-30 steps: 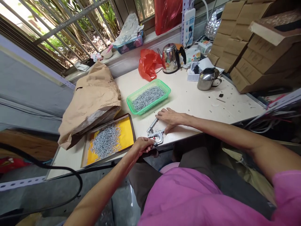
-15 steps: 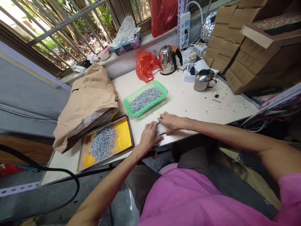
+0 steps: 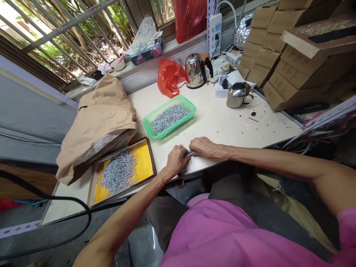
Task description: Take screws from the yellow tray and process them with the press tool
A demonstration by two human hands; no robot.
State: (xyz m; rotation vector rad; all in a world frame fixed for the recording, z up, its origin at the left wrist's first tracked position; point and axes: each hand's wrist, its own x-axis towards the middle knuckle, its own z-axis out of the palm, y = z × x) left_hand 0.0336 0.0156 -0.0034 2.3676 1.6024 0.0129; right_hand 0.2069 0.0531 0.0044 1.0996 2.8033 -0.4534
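Observation:
My left hand (image 3: 177,159) is closed at the front edge of the table, its fingertips curled at one end of a slim grey metal piece (image 3: 190,153). The other end runs under the curled fingers of my right hand (image 3: 204,147), which is also closed. Most of this piece is hidden by the fingers, so its exact kind does not show. Beyond the hands stands a green plastic basket (image 3: 191,114) with many small silvery metal pins (image 3: 169,118). Left of my left hand, a shallow tray (image 3: 151,157) lined with yellow holds a heap of similar pins (image 3: 119,172).
A crumpled brown paper bag (image 3: 97,118) leans behind the tray. At the back are a red plastic bag (image 3: 168,78), a steel kettle (image 3: 194,72) and a small steel pot (image 3: 237,97). Cardboard boxes (image 3: 294,70) are stacked at the right. Small dark scraps lie on the table's right side.
My hands have gone from stretched fingers over grey metal pieces to curled fingers around one slim piece. The right hand has shifted slightly toward me. The view has moved a little.

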